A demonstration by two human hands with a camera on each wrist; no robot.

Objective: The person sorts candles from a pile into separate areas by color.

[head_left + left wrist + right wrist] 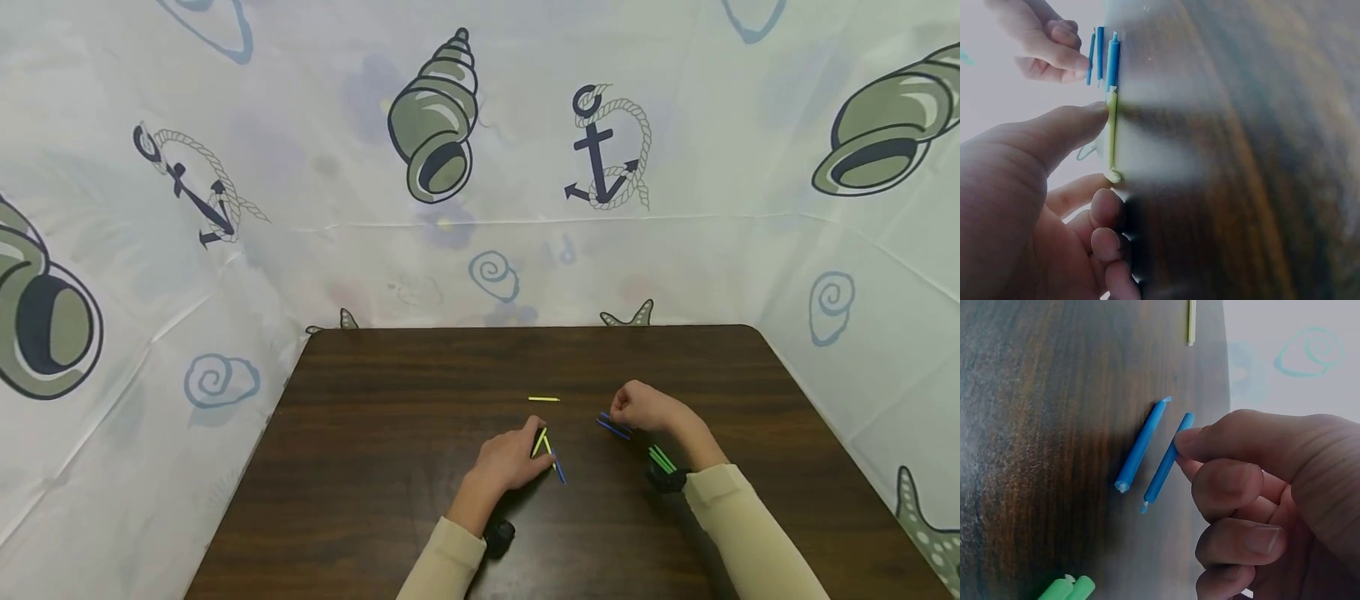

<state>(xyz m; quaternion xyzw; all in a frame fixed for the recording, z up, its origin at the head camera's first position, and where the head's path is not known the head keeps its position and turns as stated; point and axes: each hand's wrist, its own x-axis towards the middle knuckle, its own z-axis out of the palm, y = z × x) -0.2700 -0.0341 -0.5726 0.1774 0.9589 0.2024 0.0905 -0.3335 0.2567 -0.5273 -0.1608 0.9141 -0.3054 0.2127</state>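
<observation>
My right hand [647, 407] pinches a thin blue candle [1168, 459] between thumb and forefinger, just over the dark table. A second blue candle [1141, 447] lies beside it on the wood. Farther left, my left hand [512, 457] has its thumb and forefinger at the two ends of a yellow candle [1112, 134]. Another yellow candle [538, 442] slants from that one's upper end, making a peak. A blue candle [559, 469] lies against the lower end by the left thumb. The left hand's other fingers curl on the tabletop.
One yellow candle [543, 399] lies alone toward the back of the brown table [360, 467]. Several green candles [662, 459] lie together near the right wrist's black camera [666, 478]. A white cloth [322, 267] printed with shells and anchors surrounds the table.
</observation>
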